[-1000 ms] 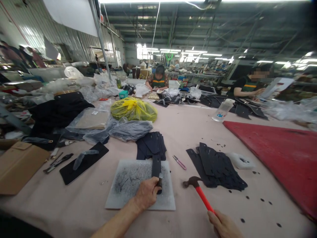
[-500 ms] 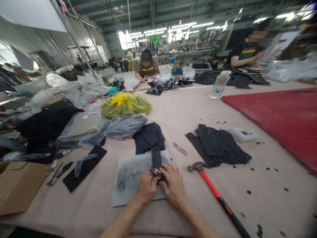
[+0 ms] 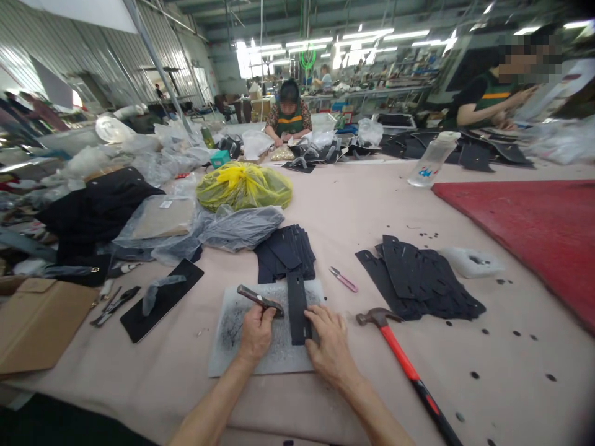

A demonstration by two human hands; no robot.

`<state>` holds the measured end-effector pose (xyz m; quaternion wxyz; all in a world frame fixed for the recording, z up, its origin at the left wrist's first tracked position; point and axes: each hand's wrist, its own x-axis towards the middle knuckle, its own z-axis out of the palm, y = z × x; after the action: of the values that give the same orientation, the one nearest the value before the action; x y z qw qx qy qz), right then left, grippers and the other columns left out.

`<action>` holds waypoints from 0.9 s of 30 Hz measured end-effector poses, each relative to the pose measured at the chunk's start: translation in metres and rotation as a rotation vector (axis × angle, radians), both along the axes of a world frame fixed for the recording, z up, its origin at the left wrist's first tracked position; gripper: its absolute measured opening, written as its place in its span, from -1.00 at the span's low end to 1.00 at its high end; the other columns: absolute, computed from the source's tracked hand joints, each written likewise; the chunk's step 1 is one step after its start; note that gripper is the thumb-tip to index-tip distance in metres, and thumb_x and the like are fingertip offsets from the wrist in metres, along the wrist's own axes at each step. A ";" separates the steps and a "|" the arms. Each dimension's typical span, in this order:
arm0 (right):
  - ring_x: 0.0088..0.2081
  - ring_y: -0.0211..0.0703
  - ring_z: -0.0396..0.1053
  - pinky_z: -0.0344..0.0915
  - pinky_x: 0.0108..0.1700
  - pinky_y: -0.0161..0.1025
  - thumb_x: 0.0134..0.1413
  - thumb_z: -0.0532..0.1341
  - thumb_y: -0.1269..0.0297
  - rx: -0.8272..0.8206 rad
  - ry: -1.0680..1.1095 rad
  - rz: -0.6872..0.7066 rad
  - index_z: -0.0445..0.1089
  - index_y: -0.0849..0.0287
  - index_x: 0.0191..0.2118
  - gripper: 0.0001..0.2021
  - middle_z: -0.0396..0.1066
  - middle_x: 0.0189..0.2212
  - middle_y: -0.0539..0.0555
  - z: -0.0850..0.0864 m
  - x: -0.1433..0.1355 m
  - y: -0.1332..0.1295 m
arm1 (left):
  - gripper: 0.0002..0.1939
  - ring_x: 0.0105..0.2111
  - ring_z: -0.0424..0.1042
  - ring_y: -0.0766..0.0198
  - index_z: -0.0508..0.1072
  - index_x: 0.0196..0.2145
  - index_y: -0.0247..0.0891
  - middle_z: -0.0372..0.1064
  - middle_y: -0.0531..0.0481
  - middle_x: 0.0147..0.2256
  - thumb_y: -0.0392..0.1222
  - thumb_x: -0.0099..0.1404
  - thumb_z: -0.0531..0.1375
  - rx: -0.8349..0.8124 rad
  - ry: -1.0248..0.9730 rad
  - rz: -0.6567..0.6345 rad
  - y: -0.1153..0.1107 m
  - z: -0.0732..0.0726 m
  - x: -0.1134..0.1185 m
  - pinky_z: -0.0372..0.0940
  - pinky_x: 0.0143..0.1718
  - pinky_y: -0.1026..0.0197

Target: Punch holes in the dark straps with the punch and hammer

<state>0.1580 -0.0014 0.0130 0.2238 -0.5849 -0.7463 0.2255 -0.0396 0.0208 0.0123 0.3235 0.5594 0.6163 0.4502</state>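
Note:
My left hand [image 3: 255,332] is closed around a metal hole punch [image 3: 260,300], which it holds tilted above the left part of a grey, speckled board [image 3: 227,365]. To the right of the punch, a dark strip [image 3: 296,306] with small slots lies lengthwise on the board. My right hand [image 3: 329,344] has its fingers stretched out and apart, with fingertips touching the strip's right edge. Behind the board is a pile of similar dark pieces [image 3: 286,251], which the strip's far end meets. A claw hammer [image 3: 402,356] with a red and black handle lies right of my right hand.
Pink thread snips [image 3: 344,280] lie beyond the board. More dark pieces [image 3: 418,279] are heaped at right, beside a white block [image 3: 471,262]. A red sheet [image 3: 520,229], a bottle [image 3: 434,160], a yellow bag [image 3: 244,189] and a cardboard box [image 3: 46,322] surround the area. Two co-workers sit farther off.
My left hand has moved left, away from my right hand, and the punch now shows clearly. The strip, partly covered by my hands before, now lies flat and visible. The camera view has shifted slightly.

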 end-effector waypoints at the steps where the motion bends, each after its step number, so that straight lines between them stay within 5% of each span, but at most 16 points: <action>1: 0.26 0.10 0.01 -0.21 0.27 0.23 -0.07 0.15 0.37 0.013 -0.013 -0.030 0.25 0.10 0.16 -0.43 0.16 0.23 0.15 0.002 -0.003 0.003 | -0.76 -0.22 0.52 0.15 0.51 -0.24 -0.25 0.55 -0.08 -0.26 -0.15 0.30 0.07 -0.006 -0.009 0.011 0.000 -0.001 0.000 0.37 -0.13 0.19; 5: 0.26 0.33 -0.04 -0.15 0.23 0.28 -0.06 0.27 0.10 0.053 -0.086 -0.139 0.15 0.27 0.23 -0.27 0.02 0.27 0.36 0.001 -0.024 0.020 | -0.74 -0.24 0.52 0.14 0.50 -0.22 -0.27 0.55 -0.08 -0.27 -0.12 0.32 0.06 -0.040 -0.063 0.028 0.004 -0.004 -0.002 0.38 -0.15 0.17; 10: 0.29 0.34 -0.11 -0.09 0.22 0.24 -0.01 0.22 0.23 0.101 -0.064 -0.164 0.12 0.29 0.23 -0.34 0.01 0.27 0.37 -0.010 -0.039 0.025 | -0.73 -0.25 0.52 0.12 0.50 -0.23 -0.27 0.55 -0.09 -0.28 -0.10 0.32 0.06 -0.050 -0.060 0.040 0.004 -0.006 -0.005 0.38 -0.16 0.13; 20: -0.07 0.16 0.30 0.20 -0.04 -0.04 -0.25 0.10 0.43 -0.106 0.165 -0.272 0.31 0.22 0.09 -0.38 0.32 -0.11 0.27 0.002 0.013 0.035 | -0.71 -0.25 0.52 0.09 0.51 -0.22 -0.30 0.54 -0.13 -0.30 -0.09 0.31 0.07 -0.040 -0.145 0.021 0.004 -0.011 -0.008 0.37 -0.14 0.12; 27: -0.45 -0.06 0.28 0.21 -0.35 -0.17 -0.27 0.04 0.28 -0.275 0.555 -0.271 0.36 0.14 -0.35 -0.73 0.28 -0.56 0.01 0.015 0.029 0.051 | -0.71 -0.26 0.53 0.08 0.51 -0.23 -0.28 0.55 -0.11 -0.30 -0.07 0.28 0.08 -0.064 -0.151 0.024 0.005 -0.011 -0.008 0.38 -0.14 0.11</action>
<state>0.1872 0.0497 0.0277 0.3655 -0.6200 -0.5348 0.4427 -0.0480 0.0259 0.0012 0.3815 0.5057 0.6109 0.4749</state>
